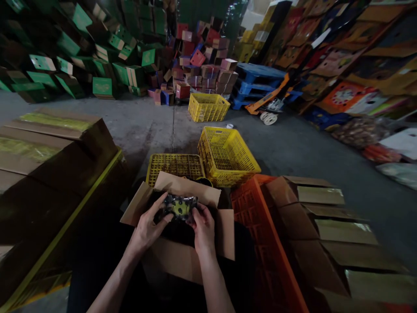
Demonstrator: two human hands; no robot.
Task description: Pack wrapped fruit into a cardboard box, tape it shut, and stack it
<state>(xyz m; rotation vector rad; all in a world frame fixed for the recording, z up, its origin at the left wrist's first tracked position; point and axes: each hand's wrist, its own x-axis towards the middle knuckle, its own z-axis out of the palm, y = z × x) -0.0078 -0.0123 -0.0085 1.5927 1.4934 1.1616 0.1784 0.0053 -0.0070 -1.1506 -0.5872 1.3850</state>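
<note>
Between my two hands is a small clear plastic packet with dark round pieces inside and a yellow-green label. My left hand grips its left end, thumb in front and fingers behind. At the right end, my right hand pinches it with thumb and fingers. Directly below the packet stands an open cardboard box, its flaps folded outward. The inside of that box is too dark to make out.
Closed cartons sit on my left, and an orange crate with taped cartons on my right. Yellow crates stand ahead on the floor. Farther off are a pallet jack, blue pallets and heaps of green boxes.
</note>
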